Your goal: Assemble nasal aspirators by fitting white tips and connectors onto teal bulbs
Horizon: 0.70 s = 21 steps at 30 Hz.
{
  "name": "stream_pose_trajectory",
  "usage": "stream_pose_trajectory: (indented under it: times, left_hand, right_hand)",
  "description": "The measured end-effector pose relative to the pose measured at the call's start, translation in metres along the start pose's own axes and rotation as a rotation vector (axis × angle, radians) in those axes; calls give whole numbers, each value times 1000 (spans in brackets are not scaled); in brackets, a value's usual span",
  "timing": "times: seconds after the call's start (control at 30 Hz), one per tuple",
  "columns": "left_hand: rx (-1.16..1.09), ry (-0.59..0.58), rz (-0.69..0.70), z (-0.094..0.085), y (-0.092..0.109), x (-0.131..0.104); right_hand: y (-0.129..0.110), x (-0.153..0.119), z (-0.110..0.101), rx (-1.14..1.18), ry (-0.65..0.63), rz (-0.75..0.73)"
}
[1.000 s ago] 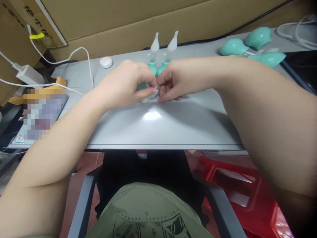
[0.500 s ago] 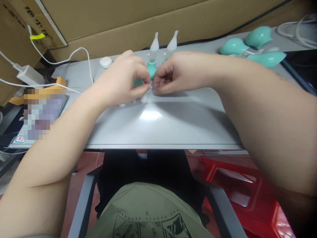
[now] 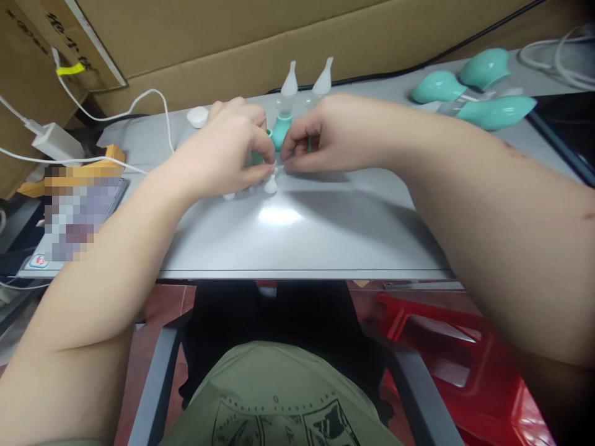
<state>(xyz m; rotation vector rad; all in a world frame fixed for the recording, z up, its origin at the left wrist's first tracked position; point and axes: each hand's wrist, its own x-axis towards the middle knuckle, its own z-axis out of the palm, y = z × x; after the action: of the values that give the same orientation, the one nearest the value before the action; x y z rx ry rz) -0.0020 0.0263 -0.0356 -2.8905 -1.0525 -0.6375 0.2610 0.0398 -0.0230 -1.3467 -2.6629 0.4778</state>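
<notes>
Landmark: the fully visible standing bulb aspirator (image 3: 281,133), teal below, clear neck, white tip. Left hand (image 3: 235,147) just to its left and in front; thumb and forefinger pinched narrow on a small clear piece (image 3: 276,167), directly in front of the aspirator, shape too small to make out. Right hand (image 3: 320,139) close on the aspirator's right, fingers curled, thumb and fingertips near together beside that piece; cannot tell whether they grip anything. Second aspirator (image 3: 322,80) stands right of the first, its base hidden behind the right hand. In front of the landmark, on the gray desk (image 3: 307,241), a small white nozzle (image 3: 270,184). Far right of the landmark: three teal bulbs (image 3: 439,87), lying grouped. To its left, a round white case (image 3: 198,117).
</notes>
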Motion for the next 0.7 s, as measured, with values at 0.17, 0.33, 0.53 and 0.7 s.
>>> stream_pose_trajectory:
  times: [0.17, 0.33, 0.53, 0.7]
  left_hand:
    - [-44, -18, 26, -19, 24, -3]
    - [27, -113, 28, -25, 38, -4]
    - [105, -246, -2, -15, 37, 1]
    - [98, -292, -20, -11, 33, 2]
  right_hand:
    - [11, 7, 8, 60, 145, -174]
    - [12, 8, 12, 166, 248, -221]
    - [9, 9, 12, 224, 290, -249]
    - [10, 12, 15, 219, 282, -271]
